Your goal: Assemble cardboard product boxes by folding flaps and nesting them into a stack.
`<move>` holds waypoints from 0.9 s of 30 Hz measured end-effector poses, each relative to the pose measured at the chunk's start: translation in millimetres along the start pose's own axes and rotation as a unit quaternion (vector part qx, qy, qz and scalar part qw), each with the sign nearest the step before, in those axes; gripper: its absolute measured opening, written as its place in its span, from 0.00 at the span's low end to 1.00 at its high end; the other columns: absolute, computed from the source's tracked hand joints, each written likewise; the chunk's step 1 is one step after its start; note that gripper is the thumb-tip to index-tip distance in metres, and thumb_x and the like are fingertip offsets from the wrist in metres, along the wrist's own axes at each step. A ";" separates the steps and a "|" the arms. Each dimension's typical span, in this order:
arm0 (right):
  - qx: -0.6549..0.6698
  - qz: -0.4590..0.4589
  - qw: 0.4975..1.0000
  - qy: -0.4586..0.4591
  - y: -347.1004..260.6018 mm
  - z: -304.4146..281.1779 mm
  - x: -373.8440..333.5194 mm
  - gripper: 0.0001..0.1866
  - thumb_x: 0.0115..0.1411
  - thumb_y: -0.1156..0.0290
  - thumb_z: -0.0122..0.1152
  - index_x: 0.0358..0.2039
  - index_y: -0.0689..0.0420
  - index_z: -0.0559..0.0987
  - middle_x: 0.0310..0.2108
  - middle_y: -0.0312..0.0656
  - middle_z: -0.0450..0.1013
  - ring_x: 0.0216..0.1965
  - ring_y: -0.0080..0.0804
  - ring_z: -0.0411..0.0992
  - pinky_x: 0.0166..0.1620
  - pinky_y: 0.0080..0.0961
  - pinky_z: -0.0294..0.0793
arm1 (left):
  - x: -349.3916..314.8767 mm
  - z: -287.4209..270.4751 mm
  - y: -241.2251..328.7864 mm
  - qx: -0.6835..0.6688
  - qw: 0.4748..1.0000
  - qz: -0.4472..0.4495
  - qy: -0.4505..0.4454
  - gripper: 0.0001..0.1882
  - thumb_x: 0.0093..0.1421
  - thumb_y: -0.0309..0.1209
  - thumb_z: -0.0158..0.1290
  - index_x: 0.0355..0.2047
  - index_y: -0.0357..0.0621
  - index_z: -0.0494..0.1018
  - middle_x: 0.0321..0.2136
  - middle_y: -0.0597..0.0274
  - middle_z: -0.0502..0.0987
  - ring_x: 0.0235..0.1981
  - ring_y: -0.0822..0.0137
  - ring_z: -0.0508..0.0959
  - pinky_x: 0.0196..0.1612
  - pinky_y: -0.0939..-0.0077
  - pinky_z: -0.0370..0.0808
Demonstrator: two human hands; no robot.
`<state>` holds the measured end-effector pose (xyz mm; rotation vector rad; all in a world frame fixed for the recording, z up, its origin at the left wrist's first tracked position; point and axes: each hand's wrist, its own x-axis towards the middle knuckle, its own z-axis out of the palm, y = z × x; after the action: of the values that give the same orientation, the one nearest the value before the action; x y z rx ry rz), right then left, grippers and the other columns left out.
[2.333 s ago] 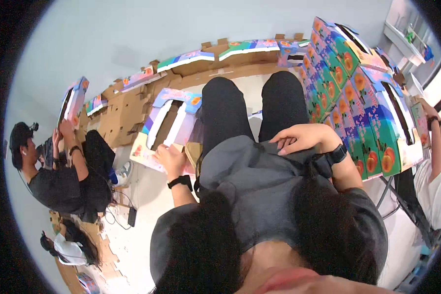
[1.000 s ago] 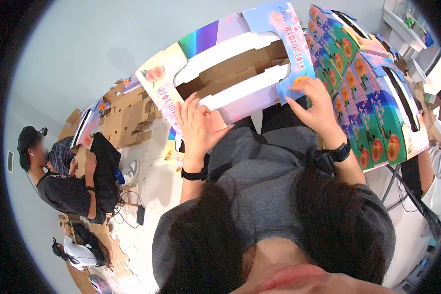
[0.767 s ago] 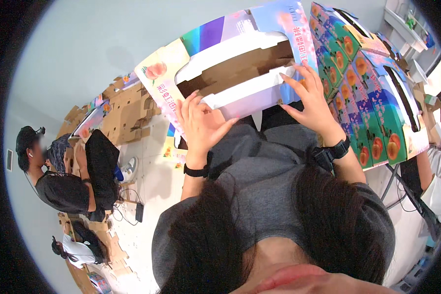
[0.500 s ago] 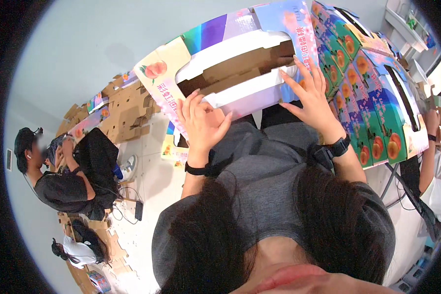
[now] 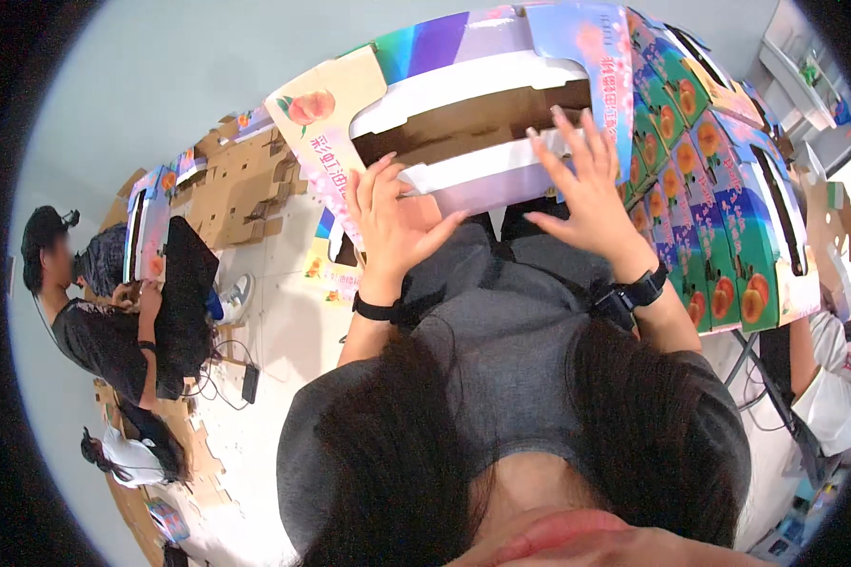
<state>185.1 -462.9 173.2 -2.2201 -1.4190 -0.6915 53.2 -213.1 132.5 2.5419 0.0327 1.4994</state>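
Observation:
A colourful printed cardboard box [image 5: 463, 104], partly folded, is held up in front of me with its brown inside and white inner flaps showing. My left hand [image 5: 392, 222] presses flat with spread fingers against the lower white flap at the box's left side. My right hand [image 5: 586, 180] pushes with fingers apart on the same flap at the right, near the box's end panel. Both wrists wear black bands. My grey shirt and dark hair fill the lower middle.
A tall stack of finished fruit-printed boxes [image 5: 728, 198] stands close on my right. Flat cardboard blanks [image 5: 241, 180] lie on the floor at left. One person [image 5: 113, 302] sits at left folding a box, another [image 5: 128, 454] crouches below, and a third person's arm [image 5: 827, 369] is at right.
I lifted the box from the floor up before me. In the last second both hands slid from gripping its edges to pressing flat on the inner flap.

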 end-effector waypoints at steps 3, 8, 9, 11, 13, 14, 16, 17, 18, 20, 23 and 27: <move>0.016 -0.071 0.997 -0.038 -12.8 9.6 14.8 0.54 0.38 0.60 0.76 0.69 0.39 0.62 0.73 0.48 0.45 0.73 0.57 0.40 0.70 0.59 0.37 | -2.3 -5.4 2.8 -0.029 0.999 0.009 0.016 0.42 0.40 0.57 0.70 0.47 0.44 0.67 0.50 0.53 0.73 0.60 0.52 0.67 0.68 0.45 0.48; -0.085 -0.081 0.993 0.029 -38.8 46.7 25.5 0.44 0.47 0.76 0.59 0.68 0.49 0.62 0.56 0.46 0.66 0.65 0.47 0.58 0.69 0.57 0.43 | 2.5 -8.9 -2.0 -0.064 0.998 0.010 -0.011 0.51 0.40 0.60 0.68 0.58 0.42 0.64 0.54 0.49 0.73 0.63 0.51 0.66 0.69 0.46 0.47; -0.084 -0.084 0.992 0.030 -39.9 47.1 28.5 0.44 0.47 0.76 0.59 0.68 0.49 0.62 0.56 0.46 0.66 0.65 0.47 0.58 0.69 0.57 0.43 | 2.3 -6.8 -5.0 -0.112 0.993 0.028 0.033 0.53 0.41 0.61 0.67 0.60 0.41 0.63 0.54 0.48 0.73 0.64 0.50 0.65 0.69 0.45 0.47; -0.062 -0.042 0.997 0.014 -41.5 48.7 31.7 0.43 0.47 0.76 0.58 0.68 0.54 0.62 0.50 0.45 0.66 0.58 0.45 0.62 0.67 0.55 0.48 | 4.2 -16.7 -1.9 -0.090 0.992 0.034 0.081 0.53 0.42 0.62 0.66 0.61 0.41 0.62 0.55 0.47 0.72 0.64 0.47 0.66 0.68 0.44 0.48; -0.061 -0.062 0.995 0.041 -36.5 51.4 32.4 0.39 0.47 0.76 0.57 0.65 0.57 0.65 0.47 0.46 0.66 0.54 0.44 0.64 0.65 0.51 0.51 | 8.7 -29.1 -1.3 -0.073 0.988 0.039 0.128 0.54 0.44 0.64 0.64 0.62 0.41 0.62 0.57 0.47 0.71 0.64 0.45 0.66 0.67 0.43 0.49; -0.052 -0.078 0.995 0.044 -32.5 49.2 32.9 0.37 0.48 0.76 0.56 0.63 0.56 0.67 0.47 0.46 0.67 0.54 0.44 0.64 0.64 0.50 0.51 | 14.4 -38.1 -5.4 -0.029 0.986 0.047 0.160 0.54 0.46 0.65 0.62 0.63 0.41 0.59 0.58 0.46 0.69 0.63 0.43 0.66 0.67 0.41 0.50; -0.047 -0.104 0.992 0.058 -22.8 44.7 36.5 0.32 0.48 0.77 0.54 0.58 0.56 0.70 0.46 0.45 0.67 0.54 0.44 0.64 0.64 0.49 0.52 | 17.2 -50.9 -18.5 0.015 0.980 0.053 0.191 0.54 0.48 0.66 0.60 0.64 0.40 0.57 0.59 0.45 0.67 0.62 0.41 0.66 0.67 0.39 0.50; -0.057 -0.108 0.990 0.063 -14.7 42.2 38.7 0.31 0.48 0.78 0.54 0.57 0.55 0.71 0.46 0.44 0.68 0.54 0.43 0.65 0.64 0.49 0.51 | 18.2 -55.0 -27.0 0.023 0.967 0.077 0.241 0.54 0.50 0.66 0.57 0.64 0.40 0.54 0.60 0.44 0.64 0.62 0.40 0.65 0.67 0.38 0.50; -0.072 -0.110 0.989 0.074 -6.0 39.0 42.4 0.31 0.48 0.77 0.54 0.57 0.53 0.71 0.46 0.43 0.68 0.54 0.42 0.65 0.65 0.49 0.50 | 18.4 -58.9 -33.5 0.032 0.951 0.102 0.292 0.54 0.52 0.66 0.55 0.65 0.39 0.51 0.61 0.43 0.62 0.63 0.40 0.63 0.67 0.37 0.50; -0.108 -0.112 0.984 0.087 11.6 24.0 51.1 0.30 0.49 0.77 0.54 0.56 0.49 0.72 0.47 0.41 0.68 0.55 0.39 0.66 0.66 0.48 0.49 | 23.2 -71.6 -37.0 0.041 0.946 0.094 0.308 0.53 0.54 0.66 0.53 0.65 0.38 0.49 0.61 0.42 0.61 0.63 0.40 0.62 0.67 0.37 0.51; -0.188 -0.131 0.964 0.135 44.8 1.5 61.4 0.31 0.51 0.74 0.56 0.59 0.44 0.73 0.46 0.38 0.68 0.55 0.35 0.65 0.67 0.44 0.49 | 26.9 -81.3 -34.5 0.029 0.941 0.063 0.332 0.51 0.56 0.65 0.50 0.65 0.37 0.48 0.62 0.39 0.59 0.64 0.42 0.60 0.67 0.39 0.52; -0.268 -0.184 0.929 0.176 80.9 -38.6 71.6 0.32 0.53 0.70 0.56 0.62 0.39 0.72 0.48 0.35 0.66 0.57 0.32 0.63 0.68 0.43 0.51 | 37.1 -89.2 -24.9 -0.066 0.942 0.031 0.327 0.52 0.56 0.65 0.52 0.64 0.33 0.51 0.62 0.38 0.60 0.64 0.43 0.60 0.68 0.44 0.52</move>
<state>277.6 -466.5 240.9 -2.0404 -1.6022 -1.6902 -4.3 -170.9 202.2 1.8525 -0.0535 2.2127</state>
